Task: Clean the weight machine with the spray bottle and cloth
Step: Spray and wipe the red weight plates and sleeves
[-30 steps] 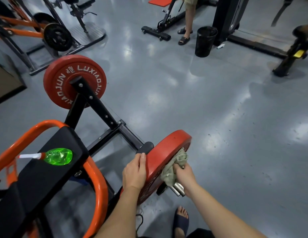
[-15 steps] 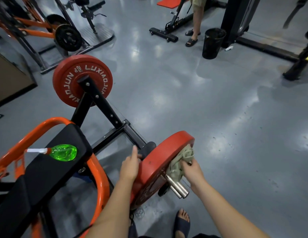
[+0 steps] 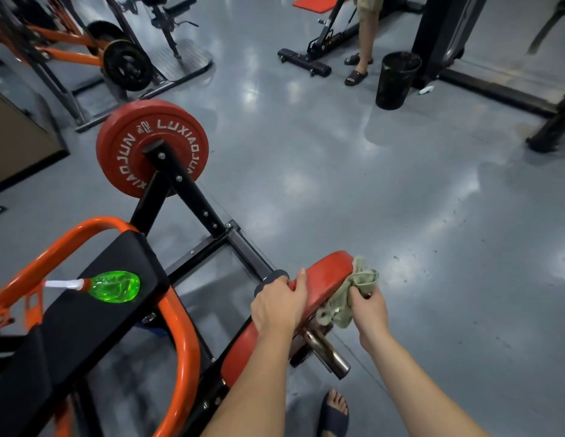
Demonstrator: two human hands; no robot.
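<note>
The left hand [image 3: 279,305] is curled over the top rim of the near red plate [image 3: 325,279], gripping it. The right hand [image 3: 369,310] has a bunched cloth [image 3: 353,291] pinched in its fingers and presses it to the plate's outer face near the rim.

The plate hangs on a smooth steel peg [image 3: 327,353], and no collar shows outside it. A hard wipe could probably turn the plate or walk it outward if the left hand slackened. A foot [image 3: 333,411] in an open sandal stands on the floor [image 3: 401,216] almost under the peg's end. The soft, nubbly, olive cloth hangs loose just above the peg and might catch on it.

The plate looks rubbery with a rounded edge and a dull shine. The spray bottle [image 3: 114,287], clear green plastic with a white nozzle, lies on its side near the far corner of the black padded bench [image 3: 85,326]. The bottle is rounded, so it could roll off toward the glossy orange tube frame [image 3: 183,342]. The floor is grey and slick-looking.
</note>
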